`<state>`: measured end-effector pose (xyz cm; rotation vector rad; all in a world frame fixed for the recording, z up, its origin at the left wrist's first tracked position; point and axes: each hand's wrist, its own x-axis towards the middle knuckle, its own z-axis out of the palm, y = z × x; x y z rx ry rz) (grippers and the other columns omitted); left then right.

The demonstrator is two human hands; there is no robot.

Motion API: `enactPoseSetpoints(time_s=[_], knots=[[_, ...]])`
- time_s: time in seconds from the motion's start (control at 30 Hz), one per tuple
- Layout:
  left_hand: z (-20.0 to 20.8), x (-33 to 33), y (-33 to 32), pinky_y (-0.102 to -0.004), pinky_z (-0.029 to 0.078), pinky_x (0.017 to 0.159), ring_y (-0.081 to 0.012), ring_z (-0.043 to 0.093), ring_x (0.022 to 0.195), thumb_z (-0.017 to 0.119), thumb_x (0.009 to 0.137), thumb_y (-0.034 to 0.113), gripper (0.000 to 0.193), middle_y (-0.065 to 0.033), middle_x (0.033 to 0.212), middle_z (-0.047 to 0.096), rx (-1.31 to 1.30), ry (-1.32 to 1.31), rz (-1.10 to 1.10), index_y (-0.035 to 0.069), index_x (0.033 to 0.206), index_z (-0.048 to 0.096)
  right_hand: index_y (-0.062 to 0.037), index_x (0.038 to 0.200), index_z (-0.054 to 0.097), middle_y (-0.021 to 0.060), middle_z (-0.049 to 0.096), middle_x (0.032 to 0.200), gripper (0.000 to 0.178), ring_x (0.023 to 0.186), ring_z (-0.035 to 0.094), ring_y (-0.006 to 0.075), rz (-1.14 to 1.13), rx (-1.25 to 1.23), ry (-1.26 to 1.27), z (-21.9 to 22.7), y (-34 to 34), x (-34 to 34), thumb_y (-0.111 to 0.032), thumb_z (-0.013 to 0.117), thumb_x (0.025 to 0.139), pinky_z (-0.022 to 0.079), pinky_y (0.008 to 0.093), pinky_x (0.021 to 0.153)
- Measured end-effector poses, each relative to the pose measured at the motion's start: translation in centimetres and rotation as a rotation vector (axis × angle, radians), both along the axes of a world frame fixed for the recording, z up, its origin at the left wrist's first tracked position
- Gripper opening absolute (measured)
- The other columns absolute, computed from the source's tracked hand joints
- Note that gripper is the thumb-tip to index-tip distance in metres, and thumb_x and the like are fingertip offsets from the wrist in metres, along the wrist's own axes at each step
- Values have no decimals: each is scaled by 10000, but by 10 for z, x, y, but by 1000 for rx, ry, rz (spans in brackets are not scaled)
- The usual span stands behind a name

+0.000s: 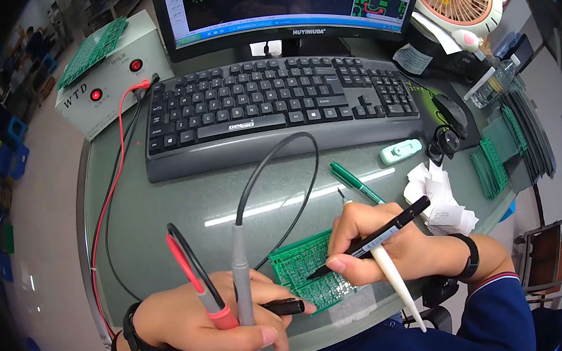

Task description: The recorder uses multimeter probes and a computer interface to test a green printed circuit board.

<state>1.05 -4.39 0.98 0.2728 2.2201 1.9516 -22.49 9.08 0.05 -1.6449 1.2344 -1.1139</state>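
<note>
My left hand [187, 320] is closed around a red test probe [221, 315] and a grey test probe [241, 277]. A black pen cap [285, 306] sticks out between its fingers, and a fingertip touches the green circuit board [296, 257] at the desk's near edge. My right hand [413, 251] grips a black marker [394, 224], its tip at the board's surface. Tucked between the same fingers is a slim white tool [394, 279] with a pointed dark end facing away from me. My right hand covers the board's right part.
Beyond the board lie a keyboard [273, 95] and a monitor [294, 29]. At left, red and black leads run near a white metal box [110, 84]. A green marker [356, 180], crumpled paper [435, 194], a mouse [451, 115] and racked boards [490, 169] are at right.
</note>
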Motion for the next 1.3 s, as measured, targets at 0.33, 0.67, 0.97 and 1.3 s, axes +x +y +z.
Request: enactPoseSetpoints(time_s=[0.33,0.67,0.97,1.3], knots=[[-8,4,2,-336,410,919,-196,609,884,405,936,262,419,-173,1281,619,-26,27,61,35,943,757,-17,851,565,70,598,736,179,637,555,146,-34,-60,21,-2,-5,2,-121,703,894,442,292,556],[5,2,4,-332,407,921,-211,600,881,437,934,296,429,-181,1284,615,125,-153,70,15,952,761,-14,885,519,96,636,734,183,659,610,132,48,112,-106,10,-4,-8,-131,648,939,472,262,575],[-11,13,-15,-364,481,758,-291,643,815,291,944,423,663,-141,787,565,510,240,507,-60,796,720,-114,1026,589,57,642,1195,539,1146,564,244,235,-306,873,35,-4,5,-537,729,722,388,441,939],[-6,-5,3,-397,472,831,-262,631,746,221,964,467,710,-92,759,512,497,450,569,-28,763,688,-83,1032,564,142,593,1320,451,1146,584,262,84,-191,218,45,10,-11,-319,837,761,411,444,1004]])
